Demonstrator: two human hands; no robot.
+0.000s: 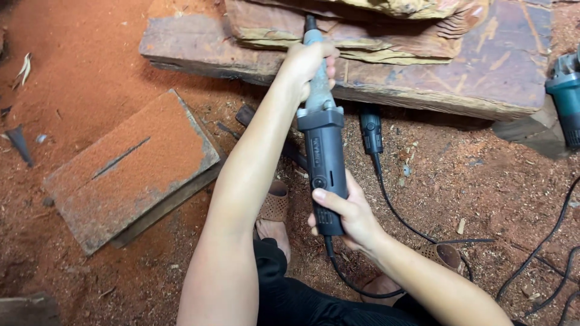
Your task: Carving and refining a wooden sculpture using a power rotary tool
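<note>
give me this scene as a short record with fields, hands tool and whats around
left hand: grips the grey front neck of the die grinder
right hand: holds the grinder's black rear end
tool tip: over the carved wood piece
support: thick wood slab
floor: red sawdust, a dusty flat board, black cables
nearby: teal power tool at right edge

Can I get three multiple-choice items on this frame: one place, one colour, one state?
1. Where is the left hand?
A. on the front neck of the grinder
B. on the floor
C. on the slab

2. What colour is the second power tool at the right edge?
A. yellow
B. teal
C. white

3. How is the right hand?
A. open, empty
B. closed on the grinder's rear
C. holding a cable only

A: fingers wrap the neck by the wood block.
B: its body is teal.
B: thumb and fingers clasp the rear.
</note>
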